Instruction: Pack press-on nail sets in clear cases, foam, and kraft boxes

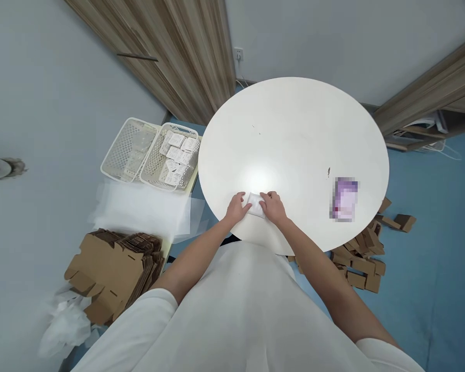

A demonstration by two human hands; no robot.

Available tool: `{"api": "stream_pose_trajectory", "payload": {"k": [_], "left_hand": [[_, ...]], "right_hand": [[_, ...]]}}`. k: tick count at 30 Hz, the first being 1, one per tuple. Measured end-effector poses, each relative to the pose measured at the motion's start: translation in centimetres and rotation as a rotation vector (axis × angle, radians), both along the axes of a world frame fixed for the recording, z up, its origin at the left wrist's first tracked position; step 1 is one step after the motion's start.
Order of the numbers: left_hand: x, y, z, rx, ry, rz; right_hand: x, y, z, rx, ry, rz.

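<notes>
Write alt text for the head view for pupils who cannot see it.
A person's left hand and right hand touch a small white packet near the edge of a white table. To the left are two white baskets, white sheets and stacked cardboard.

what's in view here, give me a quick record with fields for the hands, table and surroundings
left hand: thumb at left edge of small white packet
right hand: fingers on packet's right side
table: white round table; purple-and-pink item on right, pixelated
left side: two white baskets, the nearer to the table holding white printed pieces; white sheets; flat cardboard stack
right floor: brown cardboard pieces
</notes>
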State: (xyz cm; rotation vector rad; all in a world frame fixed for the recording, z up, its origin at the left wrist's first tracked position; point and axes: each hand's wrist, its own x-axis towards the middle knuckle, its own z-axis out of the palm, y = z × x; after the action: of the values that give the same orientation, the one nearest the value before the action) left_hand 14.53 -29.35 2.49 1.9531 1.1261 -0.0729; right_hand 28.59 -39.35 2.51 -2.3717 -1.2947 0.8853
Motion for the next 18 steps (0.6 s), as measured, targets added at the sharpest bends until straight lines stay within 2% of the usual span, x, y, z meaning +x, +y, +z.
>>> {"api": "stream_pose_trajectory", "payload": {"k": [4,7,11,14,18], "left_hand": [[0.3,0.1,-0.3,-0.074,0.013,0.102],[0.2,-0.2,-0.4,-0.132,-0.014,0.179],[-0.1,-1.0,-0.4,-0.177,-0.040,0.255],[-0.3,-1.1,-0.2,-0.192,-0.017,0.293],[-0.3,-0.4,0.3,-0.187,0.090,0.245]], "right_hand": [[-0.3,-0.8,-0.7,0.114,0.146,-0.206],[-0.7,-2.1,-0.5,0.174,0.291,-0.376],[-1.5,-3.6,0.2,0.162,0.417,-0.491],[-2.2,-3.8,0.7,0.137,0.471,-0.558],[-3.0,-3.6,0.9,0.029,0.511,-0.642]]}}
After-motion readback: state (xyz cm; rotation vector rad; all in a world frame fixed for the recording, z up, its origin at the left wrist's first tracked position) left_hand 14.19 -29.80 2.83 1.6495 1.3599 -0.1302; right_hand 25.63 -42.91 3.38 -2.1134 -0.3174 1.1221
